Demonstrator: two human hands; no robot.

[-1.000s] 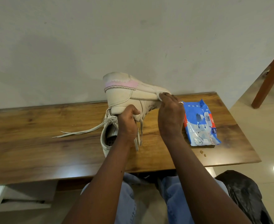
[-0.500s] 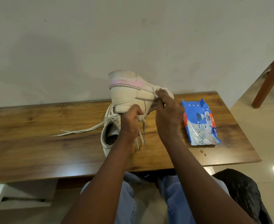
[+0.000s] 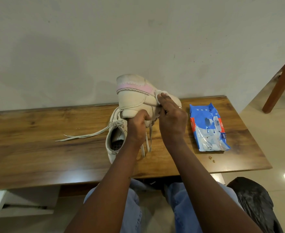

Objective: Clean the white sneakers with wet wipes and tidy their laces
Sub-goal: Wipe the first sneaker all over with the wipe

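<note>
My left hand [image 3: 137,127] grips a white sneaker with a pink stripe [image 3: 135,96], held up on its side above the wooden table [image 3: 37,132]. My right hand [image 3: 171,118] presses a white wet wipe [image 3: 161,94] against the sneaker's upper side, just right of the pink stripe. A second white sneaker [image 3: 115,140] lies on the table under my left hand, its opening toward me. Its loose laces [image 3: 81,136] trail to the left across the wood. More lace ends hang below my left hand.
A blue pack of wet wipes [image 3: 207,130] lies on the table to the right of my hands. Small crumbs [image 3: 211,158] sit near the table's front right. A black bag [image 3: 256,204] is on the floor at lower right. A wooden leg [image 3: 281,81] stands far right.
My right hand has slid the wipe left and up along the held sneaker toward the pink stripe. The left hand has tilted the sneaker slightly to the right.
</note>
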